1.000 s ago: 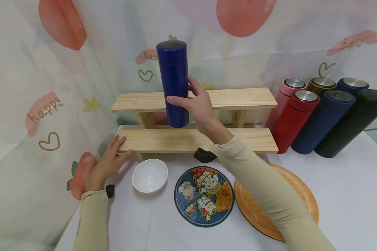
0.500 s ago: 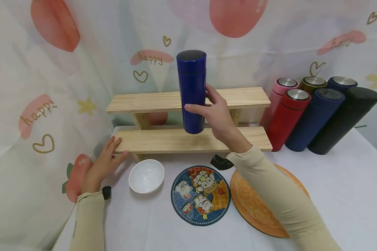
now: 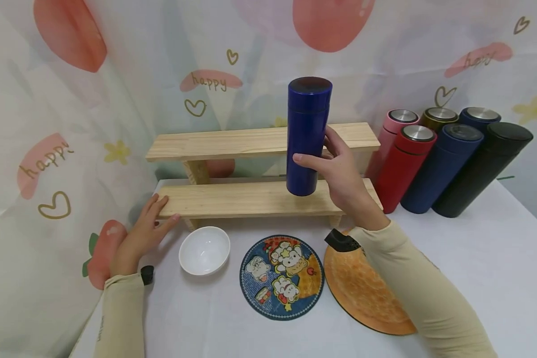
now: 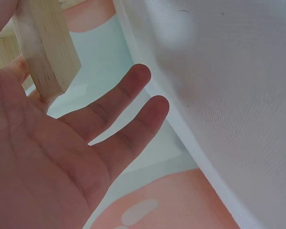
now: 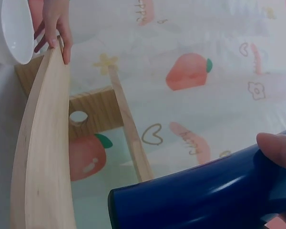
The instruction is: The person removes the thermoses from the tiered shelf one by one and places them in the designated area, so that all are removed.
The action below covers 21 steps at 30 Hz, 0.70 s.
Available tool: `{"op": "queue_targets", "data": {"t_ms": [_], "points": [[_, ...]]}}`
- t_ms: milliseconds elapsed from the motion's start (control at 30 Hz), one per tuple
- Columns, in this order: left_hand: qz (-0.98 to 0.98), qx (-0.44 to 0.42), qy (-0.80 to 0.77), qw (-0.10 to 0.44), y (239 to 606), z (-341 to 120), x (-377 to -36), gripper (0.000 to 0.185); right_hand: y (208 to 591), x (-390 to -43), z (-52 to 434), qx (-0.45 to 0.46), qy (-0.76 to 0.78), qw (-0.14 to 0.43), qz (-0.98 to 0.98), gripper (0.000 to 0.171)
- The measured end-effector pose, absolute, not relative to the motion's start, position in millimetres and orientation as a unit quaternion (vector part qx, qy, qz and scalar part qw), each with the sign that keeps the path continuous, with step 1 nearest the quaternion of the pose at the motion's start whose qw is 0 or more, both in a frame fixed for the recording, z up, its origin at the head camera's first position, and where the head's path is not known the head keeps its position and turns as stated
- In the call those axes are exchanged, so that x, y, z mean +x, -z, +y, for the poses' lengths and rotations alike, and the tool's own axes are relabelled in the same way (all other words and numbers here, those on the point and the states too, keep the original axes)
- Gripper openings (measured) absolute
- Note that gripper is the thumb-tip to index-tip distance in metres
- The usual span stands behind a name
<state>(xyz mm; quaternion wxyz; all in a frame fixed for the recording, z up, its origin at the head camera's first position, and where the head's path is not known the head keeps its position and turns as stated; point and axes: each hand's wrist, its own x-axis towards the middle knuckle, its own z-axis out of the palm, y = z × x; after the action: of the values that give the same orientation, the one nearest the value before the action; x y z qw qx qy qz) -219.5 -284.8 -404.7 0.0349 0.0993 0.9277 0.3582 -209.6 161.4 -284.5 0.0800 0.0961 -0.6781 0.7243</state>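
Head view: the right hand has its grip wrapped round a smooth, glossy blue flask, a tall upright cylinder held just above the lower wooden shelf. The left hand lies flat, grip released, against that pale pine plank's end. The bench is cloth-covered.

Left wrist view: straight fingers beside printed curtain.

Right wrist view: fingertip on the flask's shiny wall.

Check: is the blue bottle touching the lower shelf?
Cannot tell. In the head view the blue bottle, held by the right hand, overlaps the lower shelf; no gap shows plainly.
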Motion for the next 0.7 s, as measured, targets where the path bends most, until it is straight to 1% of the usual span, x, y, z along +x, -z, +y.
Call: {"op": "queue_targets", "data": {"t_ms": [433,700], "points": [[0.933,0.092,-0.346,0.048,404,-283,-219,0.084,288,-192,198,0.078,-0.721,0.108,-0.68,0.079],[0.93,0.103,-0.351,0.045,403,-283,-218,0.084,290,-182,220,0.07,-0.723,0.122,-0.676,0.08]]}}
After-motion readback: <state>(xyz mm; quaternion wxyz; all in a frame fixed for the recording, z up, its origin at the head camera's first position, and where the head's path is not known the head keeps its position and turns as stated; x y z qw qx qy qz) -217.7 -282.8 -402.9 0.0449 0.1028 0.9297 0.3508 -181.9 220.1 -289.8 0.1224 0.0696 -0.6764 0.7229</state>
